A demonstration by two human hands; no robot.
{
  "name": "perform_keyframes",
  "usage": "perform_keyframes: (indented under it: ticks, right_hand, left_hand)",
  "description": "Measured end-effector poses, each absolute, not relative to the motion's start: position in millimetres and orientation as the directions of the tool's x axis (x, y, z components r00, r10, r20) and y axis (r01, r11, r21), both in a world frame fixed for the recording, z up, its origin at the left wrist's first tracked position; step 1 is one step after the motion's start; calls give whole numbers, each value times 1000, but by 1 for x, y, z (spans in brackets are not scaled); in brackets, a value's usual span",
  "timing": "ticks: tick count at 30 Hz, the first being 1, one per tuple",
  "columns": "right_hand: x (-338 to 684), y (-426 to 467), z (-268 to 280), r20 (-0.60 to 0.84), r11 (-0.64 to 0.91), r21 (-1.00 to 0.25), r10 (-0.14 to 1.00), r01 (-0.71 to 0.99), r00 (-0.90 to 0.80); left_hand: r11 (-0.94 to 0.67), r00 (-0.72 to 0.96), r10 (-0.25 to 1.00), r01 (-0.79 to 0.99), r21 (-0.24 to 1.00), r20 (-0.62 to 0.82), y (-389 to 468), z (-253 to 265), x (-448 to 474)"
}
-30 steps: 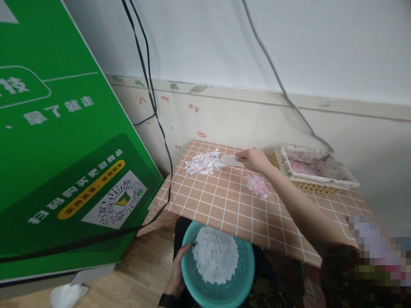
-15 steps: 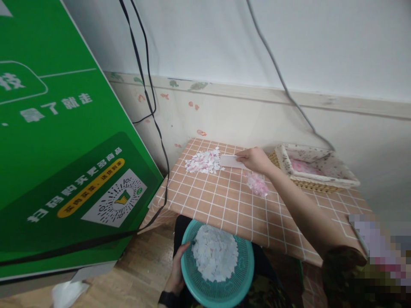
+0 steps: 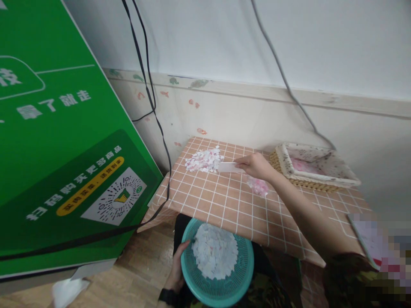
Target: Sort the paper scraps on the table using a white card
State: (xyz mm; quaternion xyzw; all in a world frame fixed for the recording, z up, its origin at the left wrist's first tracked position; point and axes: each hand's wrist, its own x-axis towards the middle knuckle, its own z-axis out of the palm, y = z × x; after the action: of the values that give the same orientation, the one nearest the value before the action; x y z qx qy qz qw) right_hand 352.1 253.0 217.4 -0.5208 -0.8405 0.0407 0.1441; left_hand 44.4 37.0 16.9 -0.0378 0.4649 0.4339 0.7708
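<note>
My right hand [image 3: 255,165] pinches a flat white card [image 3: 228,167] above the checked tablecloth. The card's far end meets the right edge of a loose pile of white and pink paper scraps [image 3: 204,160]. Just below my right wrist lies a clear plastic bag with pink bits [image 3: 257,185]. My left hand [image 3: 177,267] grips the left rim of a teal plastic basket [image 3: 242,278] on my lap, its thumb over the rim and the other fingers hidden. Many small white paper scraps [image 3: 215,252] fill the basket's middle.
A cloth-lined wicker basket [image 3: 334,177] with pink contents stands at the table's back right. A green printed panel [image 3: 96,128] rises on the left. A black strap [image 3: 163,149] hangs past the left edge of the table [image 3: 205,196]. A white bag [image 3: 69,292] lies on the floor.
My right hand and the card have moved slightly toward me, from the pile's upper right side to its lower right side. My left hand stays on the teal basket.
</note>
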Motion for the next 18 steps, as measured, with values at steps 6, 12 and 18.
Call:
perform_keyframes:
  ticks: [6,12,18]
  right_hand:
    - [350,262,210,301,354,-219,911,909,-282]
    - [344,271,206,221,376,-160,915,913,-338]
    - [350,255,218,232,433,-221,894,874,-384]
  left_hand:
    - [608,183,638,-716,343,-748,37,16,45]
    - [611,191,652,-705,360,-733,37,15,45]
    - [626,198,642,-694,356,-741,36,14,43]
